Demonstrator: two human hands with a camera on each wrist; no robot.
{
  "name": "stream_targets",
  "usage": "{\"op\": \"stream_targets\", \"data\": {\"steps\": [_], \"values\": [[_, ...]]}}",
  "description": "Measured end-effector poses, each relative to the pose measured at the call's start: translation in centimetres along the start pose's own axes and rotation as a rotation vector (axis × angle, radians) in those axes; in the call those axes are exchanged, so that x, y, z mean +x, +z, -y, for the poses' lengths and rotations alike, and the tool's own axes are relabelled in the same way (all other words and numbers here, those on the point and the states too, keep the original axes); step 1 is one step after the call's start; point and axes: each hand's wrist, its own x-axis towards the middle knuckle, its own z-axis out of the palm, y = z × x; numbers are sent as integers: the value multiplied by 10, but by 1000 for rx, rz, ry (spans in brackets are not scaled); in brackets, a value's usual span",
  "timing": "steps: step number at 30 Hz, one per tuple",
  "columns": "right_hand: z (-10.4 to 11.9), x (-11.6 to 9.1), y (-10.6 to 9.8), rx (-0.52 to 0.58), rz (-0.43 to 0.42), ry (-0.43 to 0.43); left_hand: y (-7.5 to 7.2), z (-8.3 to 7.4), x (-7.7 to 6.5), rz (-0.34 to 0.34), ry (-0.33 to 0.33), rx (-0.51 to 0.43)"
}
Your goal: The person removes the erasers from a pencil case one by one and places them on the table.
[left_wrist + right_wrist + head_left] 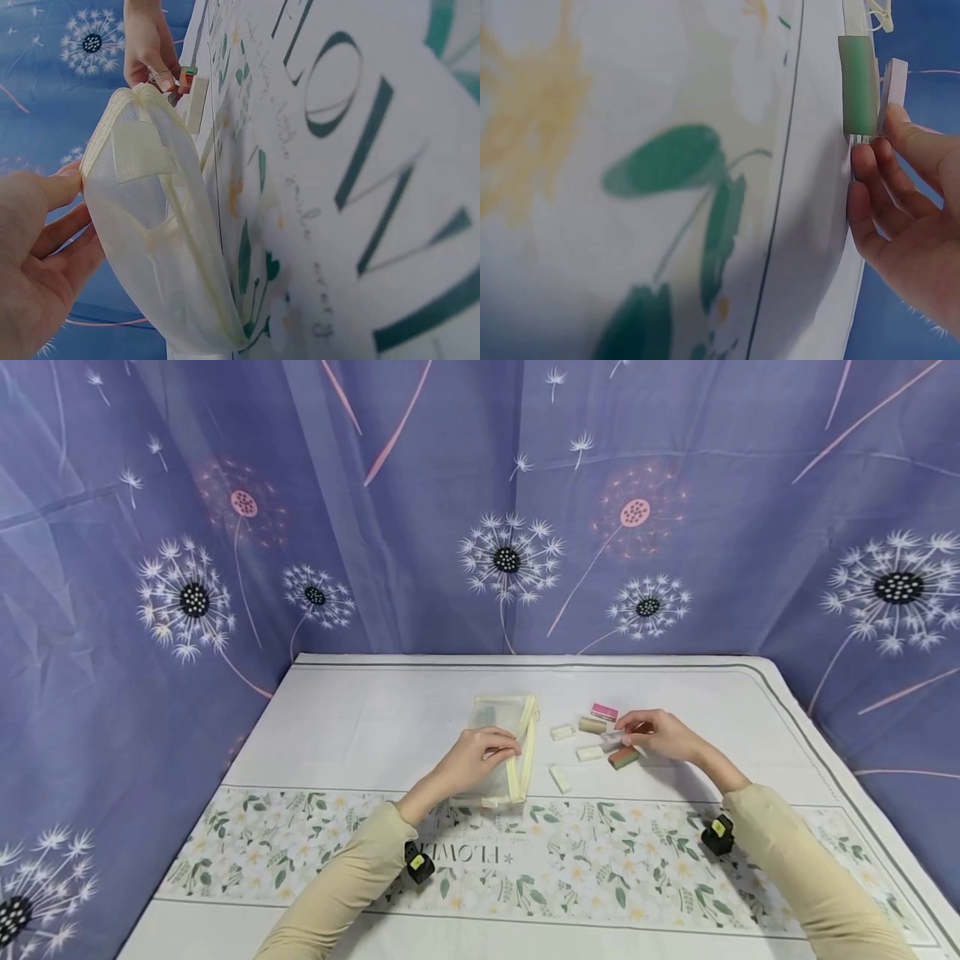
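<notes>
My left hand (478,756) pinches the rim of a see-through mesh zipper pouch (142,255) with pale yellow trim, its mouth held apart toward the right. A greenish item (487,715) shows dimly through the mesh. To the right, my right hand (662,737) pinches a pale lilac block (894,90), which looks like an eraser, between thumb and fingers. Close beside that hand lies a red-and-green block (623,757), its green side (858,86) toward the right wrist camera. A pink block (604,712) and a tan one (592,725) are just beyond.
Pale, whitish blocks lie between the pouch and my right hand: one at the back (562,732), one in the middle (589,752), one nearer me (560,779). The white tablecloth (360,718) has a floral band (600,877). A blue dandelion curtain (420,568) hangs behind the table.
</notes>
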Motion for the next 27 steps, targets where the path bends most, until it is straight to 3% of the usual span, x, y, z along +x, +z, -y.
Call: {"op": "stream_targets", "data": {"steps": [15, 27], "values": [[-3, -6, -5, -21, 19, 1, 0, 1, -3, -1, 20, -12], [-7, -10, -7, -73, -13, 64, 0, 1, -3, -3, 39, -14]]}}
